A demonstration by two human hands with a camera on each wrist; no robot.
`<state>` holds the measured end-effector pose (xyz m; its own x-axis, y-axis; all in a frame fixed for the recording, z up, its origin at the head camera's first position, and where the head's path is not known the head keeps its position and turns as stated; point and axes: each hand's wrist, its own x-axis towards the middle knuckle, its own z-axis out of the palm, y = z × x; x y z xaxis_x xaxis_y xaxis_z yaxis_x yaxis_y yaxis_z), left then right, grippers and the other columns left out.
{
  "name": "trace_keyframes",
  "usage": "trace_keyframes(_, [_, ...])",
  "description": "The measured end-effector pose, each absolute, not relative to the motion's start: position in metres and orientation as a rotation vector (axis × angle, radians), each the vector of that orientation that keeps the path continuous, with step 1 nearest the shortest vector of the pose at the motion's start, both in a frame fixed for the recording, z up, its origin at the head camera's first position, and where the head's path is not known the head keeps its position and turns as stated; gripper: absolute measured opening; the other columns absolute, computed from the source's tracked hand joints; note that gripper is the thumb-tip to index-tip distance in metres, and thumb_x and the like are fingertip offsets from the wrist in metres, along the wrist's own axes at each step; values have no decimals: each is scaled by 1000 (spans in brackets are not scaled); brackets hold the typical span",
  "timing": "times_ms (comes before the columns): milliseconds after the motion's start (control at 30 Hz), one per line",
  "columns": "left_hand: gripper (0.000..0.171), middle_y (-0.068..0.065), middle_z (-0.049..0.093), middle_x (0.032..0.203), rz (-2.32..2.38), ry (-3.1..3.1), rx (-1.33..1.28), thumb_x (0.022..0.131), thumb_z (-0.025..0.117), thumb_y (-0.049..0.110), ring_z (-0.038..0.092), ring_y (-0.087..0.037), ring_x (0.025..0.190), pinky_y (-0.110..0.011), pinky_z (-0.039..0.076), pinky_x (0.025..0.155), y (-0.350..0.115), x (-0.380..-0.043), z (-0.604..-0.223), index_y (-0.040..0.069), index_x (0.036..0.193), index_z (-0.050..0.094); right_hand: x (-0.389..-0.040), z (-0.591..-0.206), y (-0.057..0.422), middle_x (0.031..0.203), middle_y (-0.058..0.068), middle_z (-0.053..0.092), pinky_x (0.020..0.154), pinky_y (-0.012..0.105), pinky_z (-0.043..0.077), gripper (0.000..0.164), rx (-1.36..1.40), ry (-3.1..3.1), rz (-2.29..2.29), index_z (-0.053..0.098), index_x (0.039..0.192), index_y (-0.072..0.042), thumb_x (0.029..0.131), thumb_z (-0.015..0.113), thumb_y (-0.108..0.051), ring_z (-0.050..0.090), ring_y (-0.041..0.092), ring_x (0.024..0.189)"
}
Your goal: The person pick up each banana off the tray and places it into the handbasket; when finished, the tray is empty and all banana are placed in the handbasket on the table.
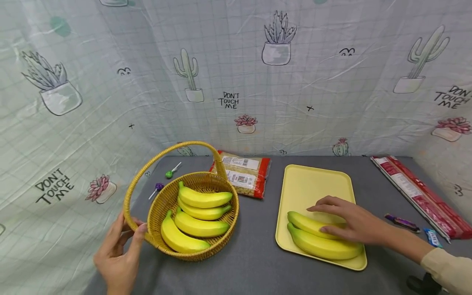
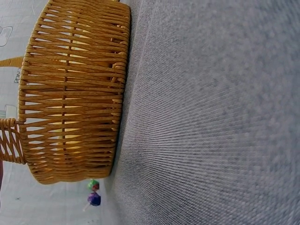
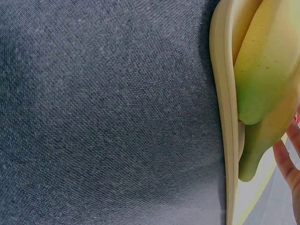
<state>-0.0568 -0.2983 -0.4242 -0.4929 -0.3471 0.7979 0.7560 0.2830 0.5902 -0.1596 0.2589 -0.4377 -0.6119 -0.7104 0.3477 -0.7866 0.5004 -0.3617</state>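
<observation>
My left hand [image 1: 119, 254] pinches the lower end of the handle of a yellow wicker basket [image 1: 230, 233], between thumb and fingers. Inside the basket lie several yellow bananas [image 1: 203, 226] with greenish tips. To the right, a pale yellow tray [image 1: 318, 180] holds two bananas side by side near its front edge. Over the rear banana [image 1: 306, 222] is my right hand [image 1: 348, 219], its fingers loosely extended and its thumb at the fruit. The front banana [image 1: 324, 248] lies nearer me. In the right wrist view, fingertips [image 3: 281, 157] show past the bananas; they are not curled round them.
Behind the basket lies a red-edged clear food packet [image 1: 245, 174]. Green [image 1: 169, 174] and purple [image 1: 159, 187] lollipops lie left of it. A long red packet [image 1: 424, 196], a purple-wrapped bar [image 1: 402, 223] and a small blue packet [image 1: 432, 237] lie at the right. A patterned curtain [image 1: 236, 73] borders the table.
</observation>
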Motion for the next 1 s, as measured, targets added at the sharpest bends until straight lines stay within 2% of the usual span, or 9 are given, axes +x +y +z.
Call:
trace_keyframes(233, [52,-26,70,101,-1380,-1596,-372,87,71,-26,68,-20,94,-19,59,83,-298,-57,-425,-24,136,54,-158,-440,264,132,-11,61,84,32,57,51,1332,-2575,747,67,143,-26,94,84,-27,63,11,108])
trace_keyframes(567, [52,-26,69,103,-1422,-1549,-407,88,70,-26,68,-22,95,-20,59,83,-297,-57,-424,-25,137,52,-155,-448,267,127,-16,64,78,25,53,50,1355,-2578,795,66,143,-26,95,83,-25,60,1,100])
trace_keyframes(1000, [52,-26,69,103,-1405,-1551,-409,87,71,-26,69,-22,96,-20,59,83,-299,-59,-428,-26,135,52,-155,-456,268,128,-15,63,79,28,56,56,1326,-2550,705,65,145,-29,93,85,-26,61,3,103])
